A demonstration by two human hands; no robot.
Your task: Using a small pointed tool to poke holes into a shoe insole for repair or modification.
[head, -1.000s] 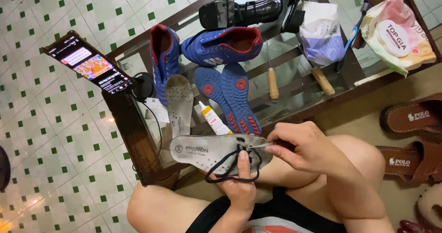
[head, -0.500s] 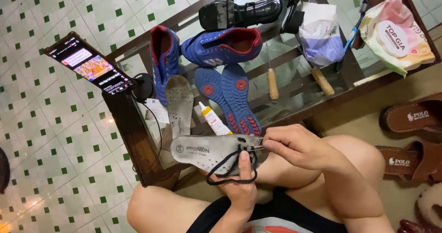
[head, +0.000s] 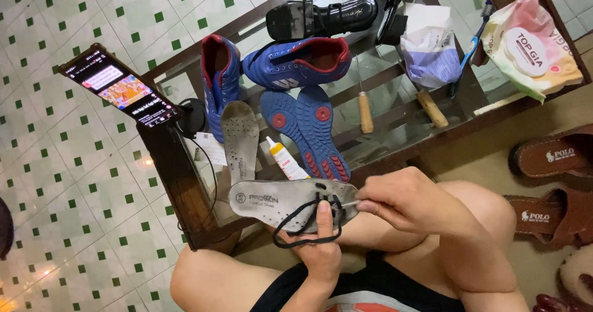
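My left hand (head: pixel 319 248) holds a grey shoe insole (head: pixel 272 199) from below, thumb pressed on its top, over my lap. A black cord (head: pixel 301 224) loops through the insole near its heel end. My right hand (head: pixel 404 198) pinches a thin needle-like tool or the cord's end at the insole's right end; which one is too small to tell. In front of me on a glass table (head: pixel 383 136) lie a second grey insole (head: pixel 241 138), two blue soles (head: pixel 306 127), a small glue tube (head: pixel 286 159) and two blue and red shoes (head: pixel 290 62).
A phone (head: pixel 120 93) stands lit on a holder at the table's left corner. Two wooden-handled tools (head: pixel 395 108), a black sandal (head: pixel 321 16), a plastic bag (head: pixel 429 46) and a wipes pack (head: pixel 531 46) lie on the table. Brown sandals (head: pixel 553 182) sit on the floor at right.
My right hand has shifted slightly right along the insole's end, drawing the cord; the loop under the insole has changed shape a little. My left hand stays in place.
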